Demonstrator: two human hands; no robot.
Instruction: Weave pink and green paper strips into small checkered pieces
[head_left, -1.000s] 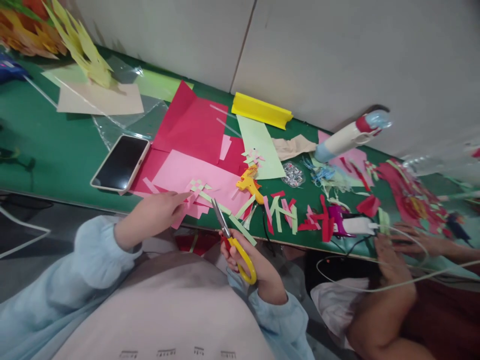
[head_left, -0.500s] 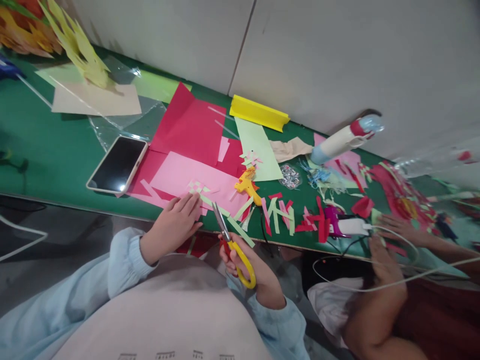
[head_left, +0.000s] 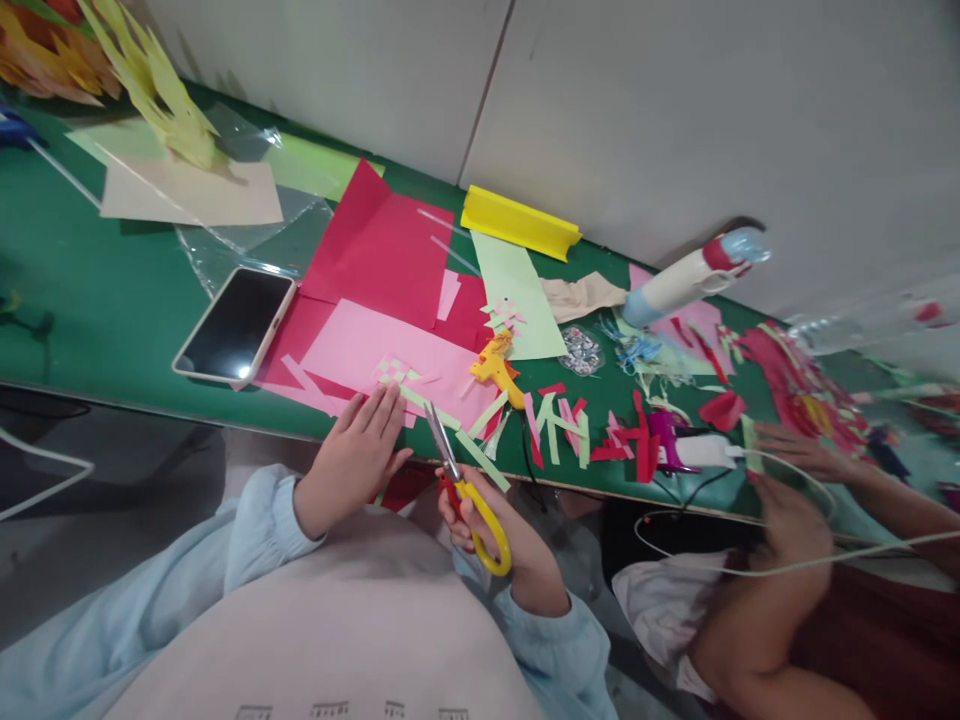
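My left hand (head_left: 358,452) lies palm down at the table's front edge, its fingers stretched out. The fingertips rest at a small woven piece of pink and pale green paper strips (head_left: 393,372), partly hidden under them, on a pink paper sheet (head_left: 367,340). My right hand (head_left: 487,510) is closed around the red and yellow handles of a pair of scissors (head_left: 452,465). The blades point up and away, slightly parted, close to a pale green strip (head_left: 431,408). A yellow glue gun (head_left: 496,370) lies just beyond, to the right.
A phone (head_left: 236,325) lies left of red paper (head_left: 382,240). Cut paper strips (head_left: 559,430), a bottle (head_left: 686,285) and a purple device with a white plug (head_left: 686,452) are to the right. A co-worker's hands (head_left: 795,490) work there, with a white cable (head_left: 825,560) crossing.
My left hand has shifted slightly right and toward me, uncovering a bit more of the woven strips. The scissors stay in place. The co-worker's nearer hand has moved a little right.
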